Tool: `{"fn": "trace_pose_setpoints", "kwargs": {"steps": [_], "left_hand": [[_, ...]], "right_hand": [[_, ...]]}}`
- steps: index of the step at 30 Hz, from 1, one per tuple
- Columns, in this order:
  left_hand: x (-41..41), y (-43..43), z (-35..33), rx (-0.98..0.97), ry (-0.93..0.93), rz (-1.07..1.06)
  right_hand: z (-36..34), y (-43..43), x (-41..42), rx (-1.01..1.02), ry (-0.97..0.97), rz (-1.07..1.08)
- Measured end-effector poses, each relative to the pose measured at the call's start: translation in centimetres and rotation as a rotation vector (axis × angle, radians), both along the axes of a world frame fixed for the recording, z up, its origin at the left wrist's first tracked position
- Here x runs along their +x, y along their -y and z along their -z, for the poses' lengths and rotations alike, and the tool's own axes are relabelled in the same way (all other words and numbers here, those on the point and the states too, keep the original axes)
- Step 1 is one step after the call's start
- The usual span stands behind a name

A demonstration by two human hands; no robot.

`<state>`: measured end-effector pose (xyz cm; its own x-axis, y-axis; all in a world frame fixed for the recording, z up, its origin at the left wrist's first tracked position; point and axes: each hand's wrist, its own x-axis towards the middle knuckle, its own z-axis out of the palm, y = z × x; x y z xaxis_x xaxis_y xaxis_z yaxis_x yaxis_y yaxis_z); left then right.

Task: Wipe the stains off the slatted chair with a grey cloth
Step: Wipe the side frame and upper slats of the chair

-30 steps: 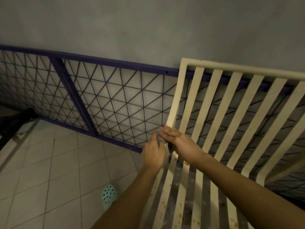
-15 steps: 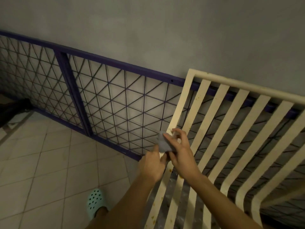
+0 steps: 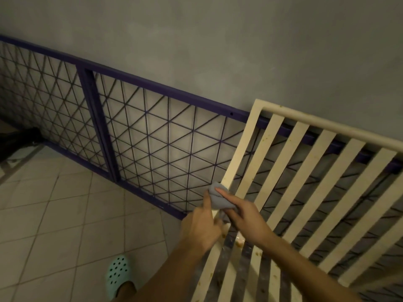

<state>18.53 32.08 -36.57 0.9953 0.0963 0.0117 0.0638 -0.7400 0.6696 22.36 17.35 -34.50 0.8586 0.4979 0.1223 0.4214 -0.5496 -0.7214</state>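
Grey plastered wall fills the upper half of the scene. Along its foot, from 9 o'clock toward 3 o'clock, runs a purple railing filled with crossed wire mesh. Pale floor tiles occupy the 7 to 8 o'clock sector, and a dark object, too dim to identify, lies at the 9 o'clock edge.

The slatted chair, cream in colour, takes up the 3 to 6 o'clock sector. Its back leans against the railing and its slats run from 6 o'clock up toward 1 o'clock. Brownish stains speckle the lower slats near the person's wrists.

The grey cloth sits just below centre, bunched against the chair's outermost slat on its 9 o'clock side.

The right hand reaches in from 5 o'clock and holds the cloth, with the forefinger laid straight over the top of the fabric and the remaining fingers curled beneath it.

The left hand enters from 6 o'clock. Its forefinger is raised against the cloth's 9 o'clock edge and its other fingers are curled. Whether they grip the cloth or the slat under them cannot be told.

A mint-green perforated clog stands on the tiles at 7 o'clock.
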Motion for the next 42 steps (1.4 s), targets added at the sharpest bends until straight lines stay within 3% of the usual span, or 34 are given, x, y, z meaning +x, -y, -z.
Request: {"fn": "trace_pose_setpoints", "kwargs": {"steps": [2,5,9,12,15,18,23,28,34,42], "left_hand": [[-0.2,0.8,-0.4,0.063,-0.007,0.029],[0.1,1.1,-0.3,0.096,0.029,0.024],[0.0,0.7,0.3,0.069,0.057,0.016],[0.5,0.9,0.1,0.085,0.077,0.027],[1.7,0.1,-0.2,0.065,0.094,0.029],[2.1,-0.4,0.0,0.054,0.076,0.015],[1.0,0.7,0.9,0.042,0.058,0.034],[4.0,0.4,-0.7,0.009,0.142,0.014],[3.0,0.4,0.5,-0.106,0.192,-0.08],[-1.2,-1.1,0.6,-0.134,0.186,-0.062]], "right_hand": [[-1.5,1.4,2.1,-0.217,0.133,-0.074],[-4.6,2.0,5.3,-0.217,-0.042,-0.01],[-4.2,1.6,6.4,-0.337,0.172,0.036],[-1.8,2.4,5.1,-0.356,0.229,-0.085],[-2.3,2.8,6.2,-0.529,0.379,-0.196],[-3.7,2.7,7.7,-0.593,0.452,-0.099],[-0.3,2.4,4.3,-0.557,0.3,-0.034],[-2.4,2.2,7.5,-0.616,0.392,0.028],[1.3,-1.9,1.6,-0.477,0.136,0.216],[0.7,-3.6,-4.3,-0.482,0.049,0.168]]}}
